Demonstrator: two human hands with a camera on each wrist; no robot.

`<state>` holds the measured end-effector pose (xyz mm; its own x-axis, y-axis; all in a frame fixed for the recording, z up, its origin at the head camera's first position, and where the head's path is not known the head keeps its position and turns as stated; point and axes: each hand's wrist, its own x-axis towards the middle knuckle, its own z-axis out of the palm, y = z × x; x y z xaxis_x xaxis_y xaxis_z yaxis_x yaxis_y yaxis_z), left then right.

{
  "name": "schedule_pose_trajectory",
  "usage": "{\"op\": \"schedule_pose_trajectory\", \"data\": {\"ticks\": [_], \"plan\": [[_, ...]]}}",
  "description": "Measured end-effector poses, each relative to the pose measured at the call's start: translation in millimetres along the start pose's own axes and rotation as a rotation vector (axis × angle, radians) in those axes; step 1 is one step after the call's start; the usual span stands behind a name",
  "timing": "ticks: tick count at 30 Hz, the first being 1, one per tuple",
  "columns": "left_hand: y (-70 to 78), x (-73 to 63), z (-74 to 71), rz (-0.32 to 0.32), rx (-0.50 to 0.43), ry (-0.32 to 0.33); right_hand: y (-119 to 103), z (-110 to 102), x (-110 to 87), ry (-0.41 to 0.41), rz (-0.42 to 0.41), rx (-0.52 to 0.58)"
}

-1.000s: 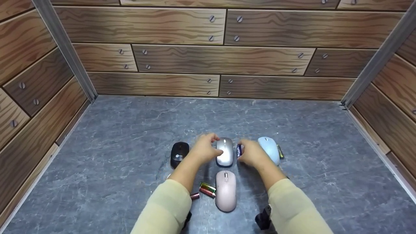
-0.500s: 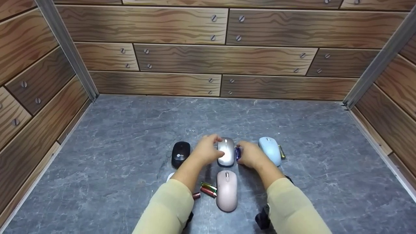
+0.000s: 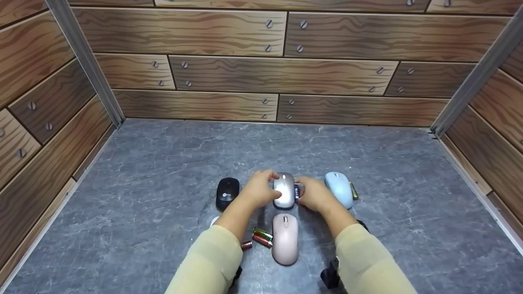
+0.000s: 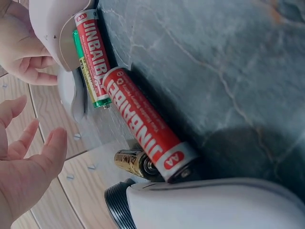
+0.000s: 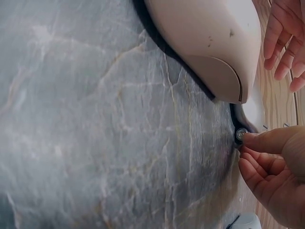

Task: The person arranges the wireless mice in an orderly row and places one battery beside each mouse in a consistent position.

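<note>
A silver computer mouse (image 3: 284,190) lies between my hands. My left hand (image 3: 258,190) is at its left side, fingers and thumb spread, overlapping the mouse's edge in the head view. Close along the mouse's right side is a blue battery (image 3: 297,192). My right hand (image 3: 314,194) pinches this battery, fingers at the far end and thumb at the near end. In the right wrist view the thumb (image 5: 259,141) sits right at the round battery end (image 5: 241,134), with the other fingers curled below.
A pink mouse (image 3: 284,240) lies nearer me, with red and green batteries (image 3: 262,237) on its left. A black mouse (image 3: 227,193) lies left, a light blue mouse (image 3: 339,190) right with a battery (image 3: 354,190) beside it. A white mouse (image 4: 209,205) has a gold battery (image 4: 136,162) nearby.
My right hand has shifted slightly left, bringing the blue battery from a small gap away to right beside the silver mouse. The left hand has stayed by the mouse.
</note>
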<state>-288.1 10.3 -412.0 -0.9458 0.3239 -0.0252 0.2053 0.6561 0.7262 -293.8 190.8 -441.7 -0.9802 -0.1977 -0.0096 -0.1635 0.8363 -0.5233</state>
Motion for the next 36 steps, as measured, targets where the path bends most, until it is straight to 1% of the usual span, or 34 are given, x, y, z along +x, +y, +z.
{"op": "schedule_pose_trajectory", "data": {"ticks": [5,9,12,20,24,28,30,33,36], "plan": [[-0.5,-0.1,0.0,0.007,0.004,-0.008,-1,0,-0.3,0.012,-0.005,0.004],[-1.0,-1.2,-0.7,0.01,0.015,-0.021,-2,0,-1.3,0.014,-0.025,0.007],[-0.8,-2.7,-2.3,0.011,0.014,-0.025,-2,-2,-2.3,0.015,-0.014,0.022],[1.0,-8.9,-10.6,-0.013,-0.001,-0.034,-9,-11,-3.8,-0.028,0.02,0.047],[2.9,-13.7,-15.0,0.0,-0.007,-0.036,-16,-15,-5.5,-0.032,0.012,0.028],[1.6,-19.8,-19.5,0.031,-0.014,-0.022,-24,-18,-8.2,-0.029,-0.007,0.01],[-0.8,-23.2,-22.0,0.05,-0.019,-0.013,-29,-19,-10.2,-0.028,-0.034,0.011],[-4.4,-28.9,-26.7,0.055,-0.031,-0.003,-37,-20,-14.5,-0.028,-0.091,0.017],[-6.8,-35.8,-31.6,0.055,-0.023,0.003,-47,-20,-19.6,-0.036,-0.15,0.03]]}}
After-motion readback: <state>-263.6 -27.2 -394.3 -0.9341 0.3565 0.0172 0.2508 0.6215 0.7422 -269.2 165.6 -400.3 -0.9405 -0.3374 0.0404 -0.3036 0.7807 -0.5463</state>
